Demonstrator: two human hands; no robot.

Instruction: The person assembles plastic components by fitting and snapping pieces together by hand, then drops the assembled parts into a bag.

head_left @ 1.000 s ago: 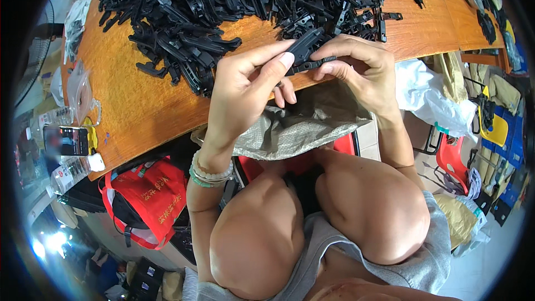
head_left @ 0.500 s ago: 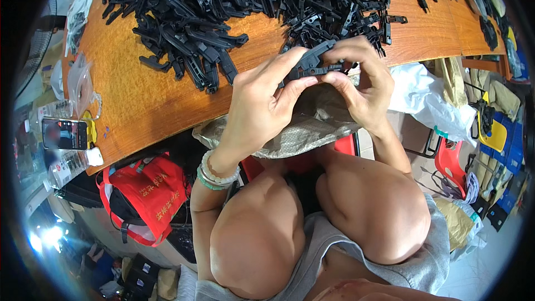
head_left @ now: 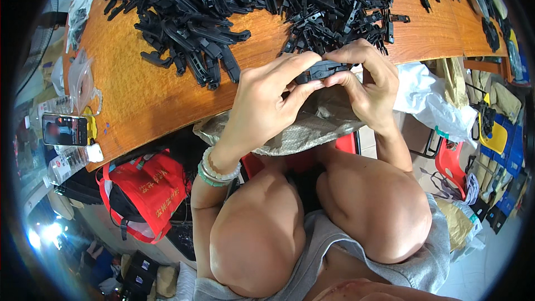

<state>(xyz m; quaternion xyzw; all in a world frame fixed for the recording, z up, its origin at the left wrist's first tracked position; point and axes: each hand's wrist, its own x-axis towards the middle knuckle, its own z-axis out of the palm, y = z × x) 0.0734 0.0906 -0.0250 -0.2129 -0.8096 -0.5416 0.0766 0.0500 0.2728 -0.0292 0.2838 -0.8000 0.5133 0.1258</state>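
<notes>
Between both hands, just off the table's near edge, is a small black plastic part [head_left: 321, 71] with what looks like a spring or screw at its right end. My left hand [head_left: 270, 93] pinches its left side between thumb and fingers. On the right side, the thumb and fingertips of my right hand [head_left: 369, 81] close on the same part. My fingers hide much of it. Beyond the hands lies a heap of smaller black plastic pieces [head_left: 334, 14]. Longer, curved black plastic pieces [head_left: 192, 8] are piled to its left.
The wooden table [head_left: 134, 95] curves across the front. A woven sack [head_left: 295, 134] hangs below my hands, over my lap. At the left edge are a phone [head_left: 65, 130] and a plastic bottle [head_left: 69, 164]. A red bag [head_left: 147, 189] stands below; a white plastic bag [head_left: 426, 97] is at right.
The black part has turned and sits lower between my fingers, which have closed further around it. Both hands stay in nearly the same place.
</notes>
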